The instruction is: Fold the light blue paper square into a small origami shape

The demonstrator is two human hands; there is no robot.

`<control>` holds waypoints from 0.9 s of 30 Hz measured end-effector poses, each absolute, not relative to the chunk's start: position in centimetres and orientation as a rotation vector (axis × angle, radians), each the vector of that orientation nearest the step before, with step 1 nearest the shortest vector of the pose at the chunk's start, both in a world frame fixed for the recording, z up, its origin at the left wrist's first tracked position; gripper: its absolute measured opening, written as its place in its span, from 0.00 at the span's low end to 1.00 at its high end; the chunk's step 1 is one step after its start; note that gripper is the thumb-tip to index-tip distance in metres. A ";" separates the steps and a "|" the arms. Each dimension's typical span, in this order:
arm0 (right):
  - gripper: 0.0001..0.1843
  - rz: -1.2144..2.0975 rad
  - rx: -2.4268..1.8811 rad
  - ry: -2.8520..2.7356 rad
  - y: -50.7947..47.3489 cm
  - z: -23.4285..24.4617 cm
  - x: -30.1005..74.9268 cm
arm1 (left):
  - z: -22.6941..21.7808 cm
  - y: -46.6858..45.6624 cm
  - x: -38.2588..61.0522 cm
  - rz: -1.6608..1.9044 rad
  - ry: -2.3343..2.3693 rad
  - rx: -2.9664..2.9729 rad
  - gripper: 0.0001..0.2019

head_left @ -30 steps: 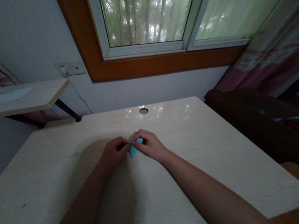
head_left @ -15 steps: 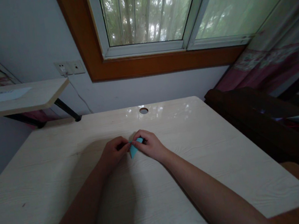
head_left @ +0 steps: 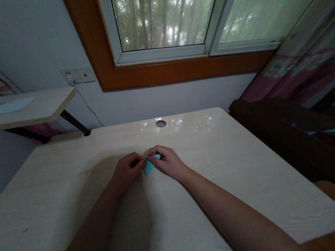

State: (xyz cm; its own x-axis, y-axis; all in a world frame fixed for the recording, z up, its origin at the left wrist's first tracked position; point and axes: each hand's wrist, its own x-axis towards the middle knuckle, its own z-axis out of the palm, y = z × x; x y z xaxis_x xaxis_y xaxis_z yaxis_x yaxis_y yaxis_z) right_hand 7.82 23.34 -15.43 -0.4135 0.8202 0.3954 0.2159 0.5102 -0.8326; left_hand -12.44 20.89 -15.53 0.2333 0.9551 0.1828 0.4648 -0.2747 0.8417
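A small piece of folded turquoise paper (head_left: 149, 168) is pinched between my two hands above the middle of the desk. My left hand (head_left: 127, 169) grips its upper left corner between thumb and forefinger. On the other side, my right hand (head_left: 167, 161) has its thumb and fingers closed on the paper's upper edge, close to the left fingertips. One pointed end of the paper hangs down towards me, and part of it is hidden behind the right thumb.
The pale wooden desk (head_left: 223, 187) has a round cable hole (head_left: 161, 124) near its back edge. A raised shelf (head_left: 32, 110) on black legs stands at the left. Behind are a window (head_left: 170, 16) and a wall socket (head_left: 77, 75); dark furniture (head_left: 290, 139) is at the right.
The paper has shifted very slightly between my fingers, its lower point a little to the left. Both hands have stayed almost in place, still pinching it.
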 end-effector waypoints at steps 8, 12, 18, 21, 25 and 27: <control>0.08 0.889 -0.870 -1.880 23.4 -15.5 7.8 | -15.3 20.9 -12.5 1.002 1.289 1.697 0.11; 0.10 0.940 -0.866 -1.844 23.6 -15.8 7.9 | -15.5 20.9 -12.5 1.020 1.277 1.614 0.12; 0.10 1.159 -0.884 -1.710 23.6 -16.0 7.8 | -15.6 21.0 -12.5 1.006 1.271 1.605 0.12; 0.10 1.244 -0.880 -1.650 23.6 -15.8 7.8 | -15.5 20.9 -12.4 1.017 1.249 1.581 0.11; 0.12 1.291 -0.865 -1.625 23.7 -16.0 7.7 | -15.5 20.9 -12.3 1.050 1.222 1.544 0.12; 0.12 1.295 -0.863 -1.628 23.7 -16.1 7.8 | -15.6 20.9 -12.3 1.050 1.213 1.543 0.14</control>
State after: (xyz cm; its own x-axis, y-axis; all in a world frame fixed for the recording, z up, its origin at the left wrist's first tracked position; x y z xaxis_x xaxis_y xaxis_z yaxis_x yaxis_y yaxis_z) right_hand 7.76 23.70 -16.10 -0.3907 0.8981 0.2019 0.0051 0.2214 -0.9752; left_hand -12.31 20.95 -15.58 0.1637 0.9821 0.0936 0.2340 -0.1308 0.9634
